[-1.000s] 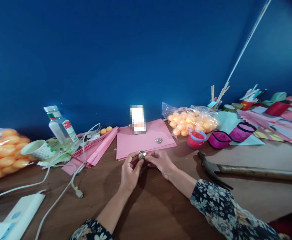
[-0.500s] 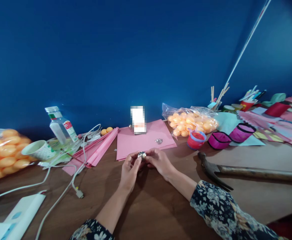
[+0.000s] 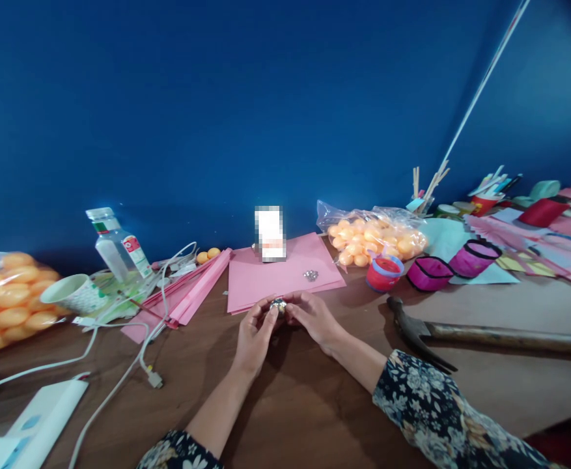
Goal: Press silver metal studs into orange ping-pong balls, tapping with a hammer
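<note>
My left hand and my right hand meet over the brown table, just in front of a pink paper sheet. Both pinch a small silvery, sparkly ball between their fingertips. The fingers of both hands are curled around it. A second small silvery piece lies on the pink sheet, a little beyond my right hand.
A hammer lies to the right. Bags of orange balls, a water bottle, a paper cup, white cables, folded pink paper, small red and magenta cups and craft clutter line the blue wall.
My fingers have closed further over the silvery ball, hiding more of it. The hands stay in the same spot.
</note>
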Action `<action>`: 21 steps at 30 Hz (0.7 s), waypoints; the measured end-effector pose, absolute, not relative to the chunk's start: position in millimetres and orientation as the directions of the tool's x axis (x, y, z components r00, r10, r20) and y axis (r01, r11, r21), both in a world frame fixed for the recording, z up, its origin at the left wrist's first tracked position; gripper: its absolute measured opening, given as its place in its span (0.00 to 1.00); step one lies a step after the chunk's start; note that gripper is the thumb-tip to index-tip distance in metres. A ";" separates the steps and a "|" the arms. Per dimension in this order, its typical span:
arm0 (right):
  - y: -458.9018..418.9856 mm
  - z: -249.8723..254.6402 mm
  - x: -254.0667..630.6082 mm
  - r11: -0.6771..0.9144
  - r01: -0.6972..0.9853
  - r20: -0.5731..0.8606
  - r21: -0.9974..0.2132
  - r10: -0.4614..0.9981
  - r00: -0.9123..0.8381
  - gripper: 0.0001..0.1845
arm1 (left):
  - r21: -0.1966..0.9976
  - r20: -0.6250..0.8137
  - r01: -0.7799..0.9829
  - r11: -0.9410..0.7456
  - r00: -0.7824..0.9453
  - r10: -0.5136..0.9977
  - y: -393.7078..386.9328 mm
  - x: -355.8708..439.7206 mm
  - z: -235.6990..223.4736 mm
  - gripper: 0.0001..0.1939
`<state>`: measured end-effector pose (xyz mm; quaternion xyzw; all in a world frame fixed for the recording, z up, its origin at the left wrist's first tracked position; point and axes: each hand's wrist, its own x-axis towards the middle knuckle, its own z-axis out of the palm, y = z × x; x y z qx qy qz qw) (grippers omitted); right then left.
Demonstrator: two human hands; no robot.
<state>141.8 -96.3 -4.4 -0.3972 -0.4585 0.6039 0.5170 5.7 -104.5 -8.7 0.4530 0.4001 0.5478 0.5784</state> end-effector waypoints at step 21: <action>-96.4 -3.2 142.9 -0.022 -0.255 0.018 -0.967 0.988 -0.157 0.16 | 0.951 0.006 -0.309 0.008 0.043 0.999 -102.4 5.2 -16.9 0.20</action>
